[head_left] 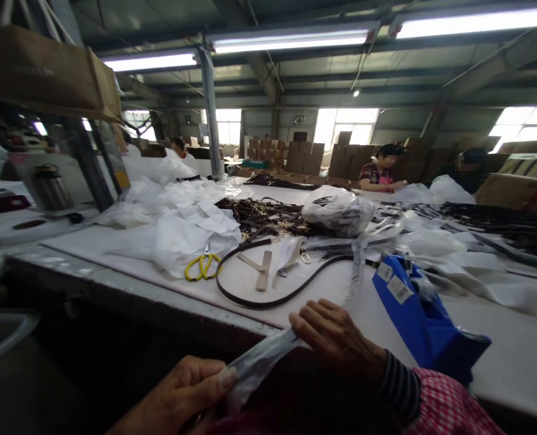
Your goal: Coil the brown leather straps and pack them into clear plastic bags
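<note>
A narrow clear plastic sleeve [263,357] is stretched between my hands just in front of the table edge. My left hand [191,386] pinches its lower end between thumb and fingers. Curled over the upper end is my right hand [332,332]. Whether anything lies inside the sleeve, I cannot tell. Beyond my hands a dark brown strap [268,302] curves across the table. Yellow-handled scissors [202,266] lie to its left, and a flat beige strip [263,272] rests inside the curve. A blue tape dispenser [413,320] stands right of my right hand.
Piles of brown straps with metal clasps [268,216], a full plastic bag [336,211] and loose white plastic [182,229] cover the far table. A metal post [211,121] rises behind. A co-worker [384,169] sits opposite. A vacuum flask [51,187] stands at left.
</note>
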Demonstrator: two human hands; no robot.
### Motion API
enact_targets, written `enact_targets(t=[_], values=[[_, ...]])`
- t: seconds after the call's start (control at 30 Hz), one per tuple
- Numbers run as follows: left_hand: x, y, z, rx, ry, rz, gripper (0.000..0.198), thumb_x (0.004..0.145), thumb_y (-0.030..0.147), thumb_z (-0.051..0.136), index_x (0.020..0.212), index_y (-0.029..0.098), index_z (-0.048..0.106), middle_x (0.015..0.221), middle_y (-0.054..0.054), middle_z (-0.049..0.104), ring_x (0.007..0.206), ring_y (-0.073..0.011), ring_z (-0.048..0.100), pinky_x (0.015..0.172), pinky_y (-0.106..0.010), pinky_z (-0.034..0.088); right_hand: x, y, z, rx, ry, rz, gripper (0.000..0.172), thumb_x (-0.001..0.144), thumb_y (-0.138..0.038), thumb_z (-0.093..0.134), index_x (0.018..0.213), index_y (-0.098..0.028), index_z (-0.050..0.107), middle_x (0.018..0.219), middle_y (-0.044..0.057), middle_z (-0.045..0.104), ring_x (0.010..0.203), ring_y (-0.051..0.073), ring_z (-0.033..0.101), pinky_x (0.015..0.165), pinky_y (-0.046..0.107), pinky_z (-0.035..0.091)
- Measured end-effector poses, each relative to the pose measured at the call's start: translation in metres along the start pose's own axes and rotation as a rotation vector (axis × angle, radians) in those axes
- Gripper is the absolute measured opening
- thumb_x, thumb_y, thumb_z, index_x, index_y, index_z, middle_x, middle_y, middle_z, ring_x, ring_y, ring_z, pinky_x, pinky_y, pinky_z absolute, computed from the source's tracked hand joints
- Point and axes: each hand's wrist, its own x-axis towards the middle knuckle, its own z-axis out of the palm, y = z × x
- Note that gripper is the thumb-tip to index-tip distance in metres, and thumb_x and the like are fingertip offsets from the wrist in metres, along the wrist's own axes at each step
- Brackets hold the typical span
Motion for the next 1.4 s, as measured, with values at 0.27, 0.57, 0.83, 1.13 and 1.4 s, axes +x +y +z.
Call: enact_targets(t=[0.27, 0.57, 0.83, 1.13, 1.4], values=[[-0.021, 0.016, 0.011, -0.150, -0.070, -0.022, 0.038, 0.090, 0.048, 0.072, 0.097, 0.011, 0.078, 0.056, 0.001, 0.061, 0.042, -0.0047, 0.036, 0.045, -0.019, 0.022, -0.013, 0.010, 0.002, 0.043, 0.056, 0.010, 0.019, 0.107, -0.017, 0.045, 0.118, -0.009, 0.059, 0.088, 0.010, 0.066, 0.078, 0.023, 0.058, 0.071, 0.036, 0.041], [-0.020, 0.015, 0.020, -0.230, -0.187, -0.018, 0.036, 0.088, 0.046, 0.074, 0.081, 0.010, 0.075, 0.060, -0.008, 0.073, 0.037, -0.0088, 0.055, 0.039, -0.016, 0.036, -0.002, 0.018, -0.003, 0.151, 0.154, 0.169, 0.024, 0.105, -0.006, 0.040, 0.117, -0.017, 0.058, 0.085, 0.005, 0.063, 0.070, 0.016, 0.058, 0.065, 0.027, 0.044], [0.018, 0.092, 0.053, -0.488, 0.010, 0.592, 0.025, 0.090, 0.036, 0.081, 0.097, 0.012, 0.080, 0.076, -0.006, 0.079, 0.056, -0.0101, 0.070, 0.054, -0.015, 0.052, 0.004, -0.027, 0.032, 0.423, 0.335, 0.392, 0.023, 0.109, -0.026, 0.044, 0.092, -0.020, 0.059, 0.071, 0.000, 0.057, 0.058, 0.014, 0.049, 0.056, 0.026, 0.038], [0.088, 0.098, 0.087, 0.267, 0.379, 0.992, 0.021, 0.093, 0.027, 0.074, 0.111, 0.017, 0.079, 0.111, -0.013, 0.081, 0.098, -0.0290, 0.079, 0.089, -0.034, 0.063, 0.034, -0.052, 0.007, 1.582, 0.284, 1.002, 0.048, 0.097, -0.066, 0.056, 0.084, -0.019, 0.056, 0.049, -0.011, 0.033, 0.040, 0.006, 0.025, 0.039, 0.018, 0.021], [0.085, 0.079, 0.048, 0.762, 0.093, 1.046, 0.037, 0.082, 0.033, 0.083, 0.117, 0.022, 0.077, 0.111, -0.016, 0.079, 0.105, -0.0335, 0.075, 0.098, -0.037, 0.059, -0.007, -0.042, 0.039, 1.377, 0.441, 0.980, 0.049, 0.067, -0.066, 0.086, 0.073, -0.020, 0.069, 0.089, 0.011, 0.067, 0.091, 0.025, 0.061, 0.077, 0.035, 0.052]])
